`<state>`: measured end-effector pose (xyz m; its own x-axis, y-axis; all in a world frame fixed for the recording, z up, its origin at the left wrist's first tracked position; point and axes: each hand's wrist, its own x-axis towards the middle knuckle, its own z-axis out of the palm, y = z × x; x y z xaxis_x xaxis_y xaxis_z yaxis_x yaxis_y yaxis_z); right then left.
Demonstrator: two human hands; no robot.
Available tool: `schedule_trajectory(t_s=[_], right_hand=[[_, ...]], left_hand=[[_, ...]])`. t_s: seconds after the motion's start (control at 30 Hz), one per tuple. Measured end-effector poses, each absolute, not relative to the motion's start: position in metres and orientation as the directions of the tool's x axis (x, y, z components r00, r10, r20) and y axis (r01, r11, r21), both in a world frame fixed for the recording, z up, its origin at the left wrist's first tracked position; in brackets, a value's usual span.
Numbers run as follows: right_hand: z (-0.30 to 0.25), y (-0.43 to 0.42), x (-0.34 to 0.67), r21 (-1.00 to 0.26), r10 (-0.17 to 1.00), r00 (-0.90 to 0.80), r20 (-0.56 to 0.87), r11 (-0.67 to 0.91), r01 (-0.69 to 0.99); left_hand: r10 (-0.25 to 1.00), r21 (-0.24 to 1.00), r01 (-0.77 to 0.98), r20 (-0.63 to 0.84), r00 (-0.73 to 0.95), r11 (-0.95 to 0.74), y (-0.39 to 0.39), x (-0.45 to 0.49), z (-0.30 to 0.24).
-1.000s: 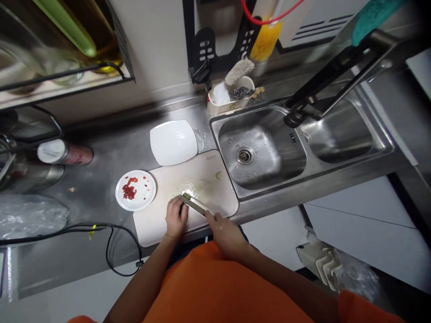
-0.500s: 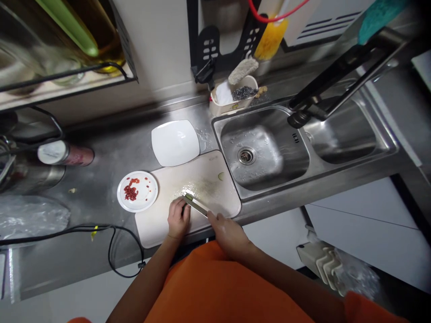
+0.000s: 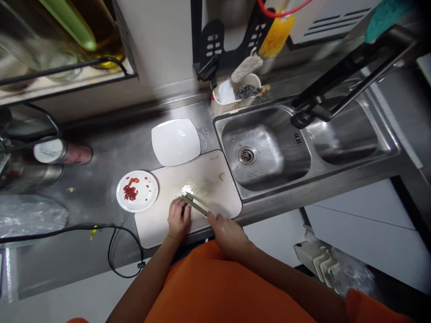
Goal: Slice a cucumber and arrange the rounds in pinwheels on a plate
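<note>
My right hand (image 3: 229,232) is closed round the handle of a kitchen knife (image 3: 199,207), its blade pointing left and away from me over the cutting board (image 3: 155,231). Against the blade near its tip is a green cucumber slice (image 3: 189,197). My left hand (image 3: 178,217) has its fingers curled by the tip, gripping a dark green piece that looks like cucumber, mostly hidden under them. Another thin cucumber slice (image 3: 222,176) lies at the board's right side. Wet, shiny patches mark the board's middle.
Left of the board is a white round plate (image 3: 119,199) with chopped red pieces. A white square plate (image 3: 175,141) sits behind the board. The double sink (image 3: 266,148) and black faucet (image 3: 301,117) are to the right. A black cable (image 3: 111,251) loops at front left.
The view has shifted very slightly. Both hands and the knife stay in nearly the same place on the board, with the slice still at the blade.
</note>
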<state>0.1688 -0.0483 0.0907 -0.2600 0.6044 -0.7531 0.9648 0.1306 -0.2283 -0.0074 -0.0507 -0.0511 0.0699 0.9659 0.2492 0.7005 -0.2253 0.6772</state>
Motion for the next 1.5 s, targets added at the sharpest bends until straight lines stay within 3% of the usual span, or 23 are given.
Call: schedule_trajectory(t_s=[1.5], right_hand=[[0.054, -0.034, 0.147, -0.247, 0.691, -0.284, -0.665, 0.156, 0.956]], left_hand=[[0.97, 0.694, 0.685, 0.231, 0.079, -0.221, -0.048, -0.006, -0.048]])
